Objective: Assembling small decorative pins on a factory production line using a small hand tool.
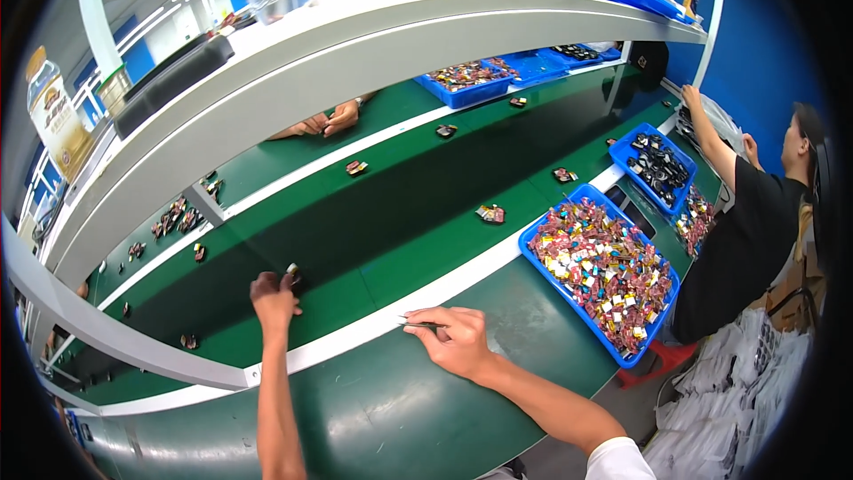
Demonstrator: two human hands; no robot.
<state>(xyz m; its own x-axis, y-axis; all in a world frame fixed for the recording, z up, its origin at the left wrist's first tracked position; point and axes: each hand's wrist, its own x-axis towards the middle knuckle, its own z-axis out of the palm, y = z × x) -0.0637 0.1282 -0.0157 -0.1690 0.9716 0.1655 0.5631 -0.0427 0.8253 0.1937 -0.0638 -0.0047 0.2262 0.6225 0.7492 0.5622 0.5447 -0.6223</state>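
Note:
My left hand (275, 304) reaches over the green conveyor belt, its fingertips at a small dark part with a pale piece on it (292, 270). Its fingers are blurred, and I cannot tell whether they grip the part. My right hand (455, 338) is closed on thin tweezers (421, 324), above the belt's pale near rail (373, 327). Nothing shows between the tweezer tips. To the right of that hand, a blue tray (668, 295) is heaped with small reddish, yellow and white wrapped pieces (600, 262).
Small dark assemblies, one of them a wrapped one (490, 213), lie spaced along the belt (400, 271). A grey shelf (355, 58) crosses above. Another person's hands (329, 120) are across the belt; a person in black (755, 213) stands right, beside a tray of black parts (657, 169).

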